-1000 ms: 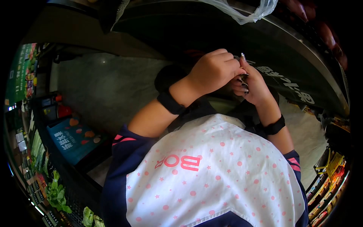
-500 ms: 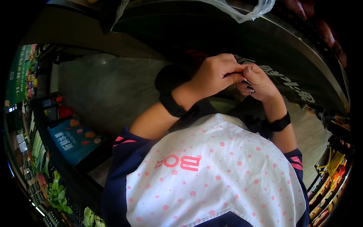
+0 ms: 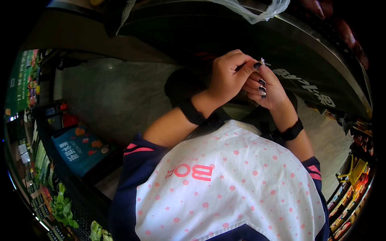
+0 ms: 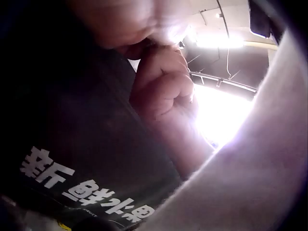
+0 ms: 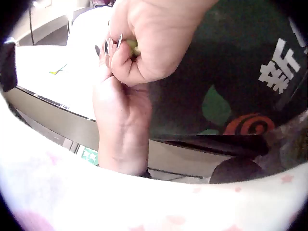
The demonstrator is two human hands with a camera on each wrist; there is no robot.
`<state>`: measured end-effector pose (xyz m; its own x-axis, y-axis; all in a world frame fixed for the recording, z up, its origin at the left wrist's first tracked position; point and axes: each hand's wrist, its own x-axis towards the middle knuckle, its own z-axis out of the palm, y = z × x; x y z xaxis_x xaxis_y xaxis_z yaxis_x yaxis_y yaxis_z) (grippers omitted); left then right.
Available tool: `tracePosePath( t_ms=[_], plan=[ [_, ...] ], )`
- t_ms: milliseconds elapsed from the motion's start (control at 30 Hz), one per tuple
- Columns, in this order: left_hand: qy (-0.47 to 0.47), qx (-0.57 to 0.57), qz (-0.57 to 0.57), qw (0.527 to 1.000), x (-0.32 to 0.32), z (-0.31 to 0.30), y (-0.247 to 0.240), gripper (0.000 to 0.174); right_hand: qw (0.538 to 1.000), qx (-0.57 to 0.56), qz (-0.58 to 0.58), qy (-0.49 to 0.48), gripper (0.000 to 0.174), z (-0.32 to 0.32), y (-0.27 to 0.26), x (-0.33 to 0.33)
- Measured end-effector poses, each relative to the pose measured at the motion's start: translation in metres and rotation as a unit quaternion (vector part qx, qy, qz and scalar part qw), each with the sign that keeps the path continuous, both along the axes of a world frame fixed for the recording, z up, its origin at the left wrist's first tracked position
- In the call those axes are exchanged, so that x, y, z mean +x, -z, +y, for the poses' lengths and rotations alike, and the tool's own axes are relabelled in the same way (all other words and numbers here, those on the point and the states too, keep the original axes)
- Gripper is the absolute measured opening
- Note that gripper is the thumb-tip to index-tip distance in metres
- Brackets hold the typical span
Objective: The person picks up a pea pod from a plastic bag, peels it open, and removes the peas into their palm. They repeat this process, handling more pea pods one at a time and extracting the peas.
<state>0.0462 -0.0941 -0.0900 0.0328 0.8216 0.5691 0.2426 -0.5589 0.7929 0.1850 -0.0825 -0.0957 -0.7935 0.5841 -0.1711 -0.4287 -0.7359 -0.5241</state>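
Note:
My left hand [image 3: 229, 76] and right hand [image 3: 270, 90] meet at the fingertips in front of my body, in the head view. The left thumb and forefinger pinch beside the raised right thumb, while the other right fingers curl toward the palm. Dark, glittery nails show on both hands. From the right wrist, a small pale green piece [image 5: 134, 46] shows within the curled fingers, with the other hand's nails right against it. Its kind is unclear, and the head view leaves it hidden. In the left wrist view the nearer hand [image 4: 130, 21] is blurred.
Ahead stands a dark display stand [image 3: 317, 76] with white lettering and a metal rim. A clear plastic bag [image 3: 257, 16] hangs over its edge. Leafy greens [image 3: 62, 209] fill a rack at left, near a blue fruit box [image 3: 80, 150]. Packaged goods [image 3: 354, 188] line shelves at right.
The hands were close together with the right thumb folded over; now the right thumb points up and the right hand has shifted slightly left. The left thumb has turned so its nail shows.

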Motion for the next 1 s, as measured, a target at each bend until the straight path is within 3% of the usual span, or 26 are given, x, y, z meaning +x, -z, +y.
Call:
tracePosePath(
  t_ms=[100,167,233,300,367,433,567,667,700,767,833,967,1000],
  plan=[
    [0.018,-0.050,-0.088,0.995,0.003,0.002,0.005,0.014,0.999,0.026,0.023,-0.002,0.038,0.003,0.003,0.000],
    [0.025,-0.161,-0.190,0.968,0.002,0.002,0.005,0.015,0.999,-0.001,0.050,0.000,0.034,0.004,0.008,-0.001],
    [0.027,-0.180,-0.185,0.966,-0.006,0.005,0.012,0.015,0.997,-0.027,0.078,0.003,0.030,0.004,0.011,0.002],
    [0.019,-0.156,-0.092,0.983,-0.015,0.012,0.026,0.014,0.995,-0.058,0.037,0.075,0.023,0.003,0.015,0.007],
    [0.004,-0.128,-0.057,0.990,-0.021,0.018,0.049,0.013,0.993,-0.049,0.066,0.088,0.025,0.007,0.026,0.015],
    [-0.016,-0.187,0.043,0.981,-0.028,0.019,0.063,0.012,0.971,-0.158,0.036,0.173,0.025,0.005,0.023,0.018],
    [-0.018,-0.220,0.138,0.965,-0.039,0.027,0.103,0.013,0.943,-0.237,0.041,0.232,0.020,0.009,0.045,0.029],
    [-0.035,-0.185,0.191,0.963,-0.045,0.032,0.117,0.015,0.935,-0.256,0.010,0.245,0.019,0.008,0.059,0.036],
    [-0.035,-0.184,0.192,0.963,-0.046,0.032,0.113,0.015,0.935,-0.255,0.011,0.246,0.019,0.007,0.061,0.037],
    [-0.020,-0.175,0.166,0.970,-0.052,0.037,0.099,0.016,0.892,-0.328,-0.093,0.296,0.020,0.007,0.059,0.037],
    [0.004,-0.208,0.131,0.969,-0.060,0.032,0.047,0.019,0.848,-0.387,-0.118,0.343,0.015,0.007,0.058,0.035],
    [0.060,-0.208,0.062,0.974,-0.089,0.028,-0.051,0.022,0.948,-0.256,0.053,0.181,0.028,0.005,0.080,0.053],
    [0.031,-0.076,0.074,0.994,-0.092,0.035,-0.065,0.022,0.952,-0.243,0.057,0.177,0.028,0.008,0.073,0.050]
  ],
)
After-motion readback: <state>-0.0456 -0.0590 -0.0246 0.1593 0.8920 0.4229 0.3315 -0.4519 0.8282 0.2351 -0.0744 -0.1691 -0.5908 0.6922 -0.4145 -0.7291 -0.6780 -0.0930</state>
